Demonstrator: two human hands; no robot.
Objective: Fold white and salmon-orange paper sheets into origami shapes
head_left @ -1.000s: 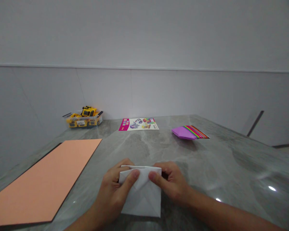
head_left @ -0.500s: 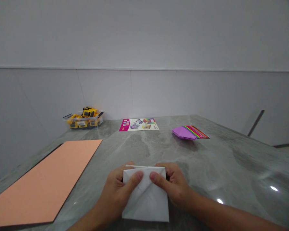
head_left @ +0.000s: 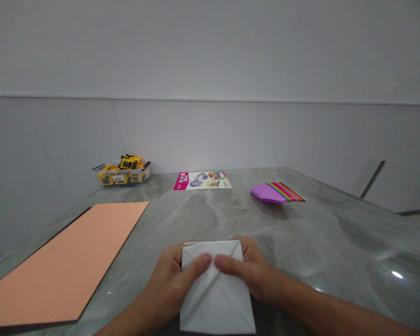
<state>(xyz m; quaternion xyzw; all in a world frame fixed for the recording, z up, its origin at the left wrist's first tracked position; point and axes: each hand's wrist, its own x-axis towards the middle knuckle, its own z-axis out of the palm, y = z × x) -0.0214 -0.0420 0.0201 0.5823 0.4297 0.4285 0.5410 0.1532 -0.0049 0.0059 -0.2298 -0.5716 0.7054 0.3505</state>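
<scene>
A folded sheet of white paper (head_left: pixel 217 303) with diagonal creases is held near the bottom middle of the head view. My left hand (head_left: pixel 180 275) grips its left side, thumb pressed flat on the front face. On the right side my right hand (head_left: pixel 254 270) does the same, and the two thumb tips lie close together near the top edge. The other fingers are mostly hidden behind the paper. Whether the paper's lower edge touches the table cannot be seen.
Orange sheets (head_left: pixel 73 261) lie on the grey marbled table (head_left: pixel 196 219) at left. A clear box of yellow toy vehicles (head_left: pixel 124 175) stands at the back left. Behind the hands lies a printed leaflet (head_left: pixel 203 181); a purple folded paper with rainbow stripes (head_left: pixel 275 192) sits to the right.
The white paper has tilted so that more of its front face shows, and its lower edge sits lower in view. Both thumbs have slid slightly closer together and down.
</scene>
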